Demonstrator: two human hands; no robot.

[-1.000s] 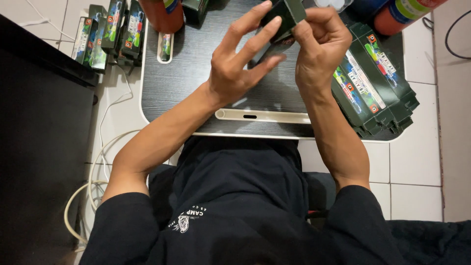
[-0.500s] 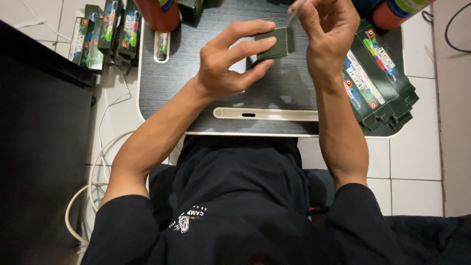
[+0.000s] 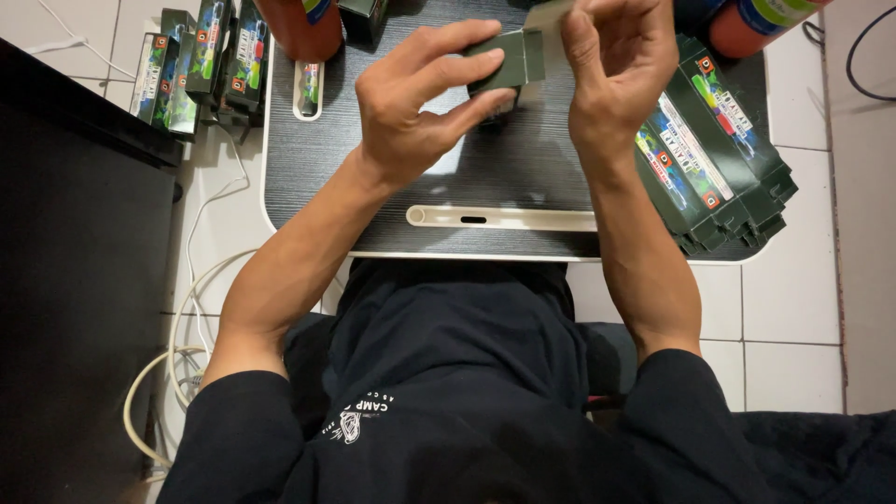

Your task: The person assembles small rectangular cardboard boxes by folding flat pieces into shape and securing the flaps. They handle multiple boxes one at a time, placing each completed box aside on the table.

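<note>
Item: small dark green carton (image 3: pixel 504 62), held above the far middle of the lap desk (image 3: pixel 523 168), long axis left to right. Left hand (image 3: pixel 420 112) grips its body; right hand (image 3: pixel 621 70) pinches the pale end flap (image 3: pixel 549 42). Both hands touch it.

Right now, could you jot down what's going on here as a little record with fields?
Left hand: left hand grips a small dark green box above the table
Right hand: right hand pinches the box's pale open flap
Surface: small dark lap table with a cream edge
Right of the table: stack of flat green boxes
Left, on the floor: more green boxes standing on tiles
Top edge: two orange bottles, partly cut off
</note>
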